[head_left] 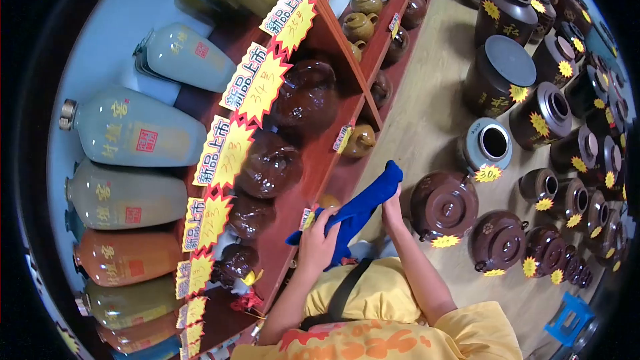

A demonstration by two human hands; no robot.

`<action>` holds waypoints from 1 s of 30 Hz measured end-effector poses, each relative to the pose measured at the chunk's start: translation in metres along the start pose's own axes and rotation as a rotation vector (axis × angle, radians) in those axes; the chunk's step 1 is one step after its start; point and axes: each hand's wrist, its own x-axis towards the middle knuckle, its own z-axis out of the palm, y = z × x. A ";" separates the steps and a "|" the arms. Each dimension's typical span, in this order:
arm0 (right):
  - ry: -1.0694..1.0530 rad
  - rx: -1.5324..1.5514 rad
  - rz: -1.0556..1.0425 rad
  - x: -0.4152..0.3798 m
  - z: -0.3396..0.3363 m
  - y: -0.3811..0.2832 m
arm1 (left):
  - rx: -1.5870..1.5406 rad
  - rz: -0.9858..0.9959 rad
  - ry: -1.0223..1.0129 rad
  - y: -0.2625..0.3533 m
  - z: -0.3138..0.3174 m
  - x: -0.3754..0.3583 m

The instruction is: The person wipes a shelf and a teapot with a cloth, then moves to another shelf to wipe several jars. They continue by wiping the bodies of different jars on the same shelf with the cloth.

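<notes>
A blue cloth (369,201) stretches at a slant in front of my body, bunched and creased. Around its lower left part, my left hand (320,240) is closed, with the fingers pressed into the folds. My right hand (393,208) grips the cloth near its upper right end; most of its fingers are hidden behind the fabric. One loose corner hangs below my left hand. Close to the cloth on the left is the red wooden shelf (293,213), and a brown lidded jar (445,203) stands on the floor right of my right hand.
Glazed bottles (140,127) and dark brown jars (270,163) line the left shelves, with yellow price tags (257,87) along the edge. Small teapots (360,27) sit farther back. Several large jars (500,73) crowd the wooden floor (417,110) at right. A blue stool (569,319) stands lower right.
</notes>
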 end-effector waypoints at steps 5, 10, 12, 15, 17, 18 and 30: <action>0.129 -0.395 -0.197 0.005 0.025 0.050 | 0.051 -0.161 0.007 -0.036 -0.020 0.006; 0.274 -0.325 -0.315 -0.004 0.057 0.061 | 0.134 -0.145 -0.025 -0.087 -0.032 0.025; 0.121 -0.337 -0.362 -0.010 0.051 0.133 | 0.223 -0.222 -0.057 -0.099 -0.025 0.023; 0.136 -0.139 -0.081 -0.041 0.057 0.138 | 0.194 -0.207 -0.033 -0.123 -0.003 0.016; 0.136 -0.145 -0.028 -0.055 0.048 0.120 | 0.123 -0.266 -0.063 -0.144 0.010 0.005; 0.111 -0.188 -0.121 -0.059 0.047 0.173 | 0.098 -0.293 -0.079 -0.154 0.017 -0.004; -0.182 -0.318 0.221 -0.104 -0.006 0.161 | 0.149 -0.486 0.012 -0.149 0.033 -0.051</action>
